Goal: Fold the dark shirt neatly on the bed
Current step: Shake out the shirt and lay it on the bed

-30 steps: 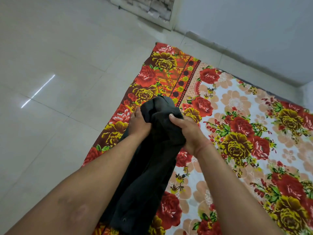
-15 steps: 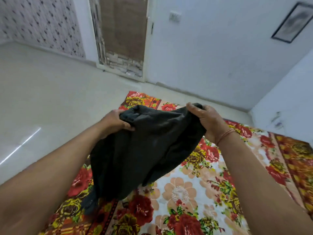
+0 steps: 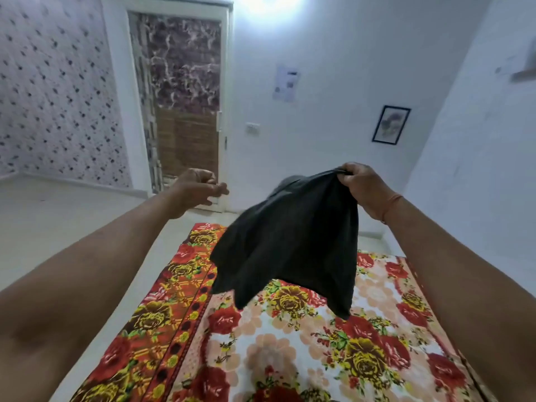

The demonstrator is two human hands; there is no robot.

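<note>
Hanging from your right hand [image 3: 366, 190], the dark shirt [image 3: 290, 250] is up in the air over the bed [image 3: 290, 361]. Grip: fingers and thumb curled round a bunched top edge, cloth pinched tight. From that pinch the shirt's long axis runs down and toward your left side. It flares wide below the grip, with two loose corners pointing down at the floral sheet. Whether the lowest corner touches the sheet: cannot tell. Collar and sleeves not made out, cloth too crumpled.

Your left hand [image 3: 198, 189]: level with the grip and well apart from it on the left. Holds nothing, fingers loosely curled.

Count: one shirt, two hands, one bed. Beyond the grip, on the far wall: one door [image 3: 185, 111], one switch plate [image 3: 253, 129], one paper sheet [image 3: 285, 82], one framed picture [image 3: 391, 125]. One thread band [image 3: 390, 206] on your right wrist, just behind the grip.

Change from half a second ago: both hands then held the shirt's top edge, stretched between them. Now the left has let go and the shirt hangs from the right alone. A second ago the bundle was low, close over the sheet; now it is raised.
</note>
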